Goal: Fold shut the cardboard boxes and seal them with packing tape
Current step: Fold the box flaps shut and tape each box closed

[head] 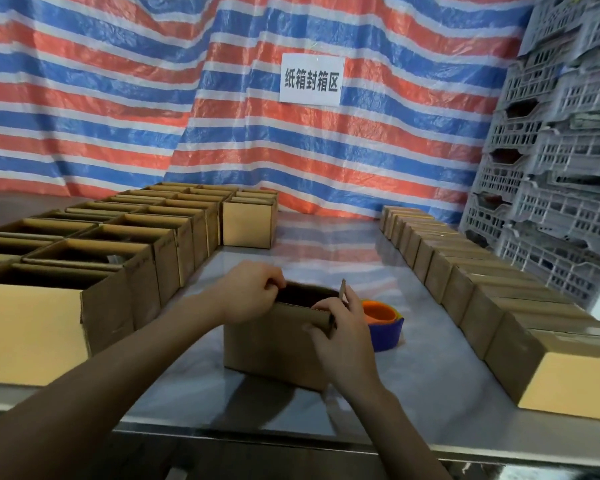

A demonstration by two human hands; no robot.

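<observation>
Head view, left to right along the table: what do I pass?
Block of open boxes → box being folded, both hands on it → orange-and-blue roll, likely tape → row of closed boxes → stacked grey crates.

Brown boxes [278,344] stand on a pale grey, glossy tabletop [326,237]. The tape roll [383,323] is orange and blue. The far tarp [153,81] has red, blue and white stripes; its sign [311,79] is white with black characters. The crates [551,150] at right are grey.
</observation>
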